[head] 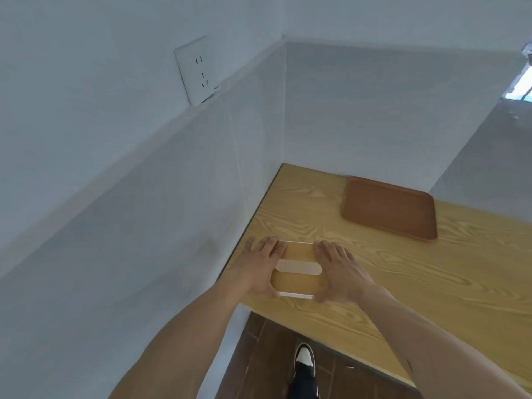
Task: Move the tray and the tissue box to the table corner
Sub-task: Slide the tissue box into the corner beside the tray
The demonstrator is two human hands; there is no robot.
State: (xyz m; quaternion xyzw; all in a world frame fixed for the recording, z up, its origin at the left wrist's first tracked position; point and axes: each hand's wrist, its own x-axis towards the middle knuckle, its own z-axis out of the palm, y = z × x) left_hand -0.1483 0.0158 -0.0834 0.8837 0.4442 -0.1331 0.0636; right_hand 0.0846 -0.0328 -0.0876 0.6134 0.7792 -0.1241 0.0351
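Observation:
A tissue box with a wood-coloured lid and a pale oval slot sits on the wooden table, near its front left edge by the wall. My left hand clasps the box's left end and my right hand clasps its right end. Both hands wrap fingers over the top and thumbs along the near side. A brown rectangular tray lies flat farther back, to the right, close to the rear wall. Nothing rests on the tray.
White walls meet at the table's far left corner. A white wall socket is mounted high on the left wall. Below the front edge are a dark wood floor and my shoe.

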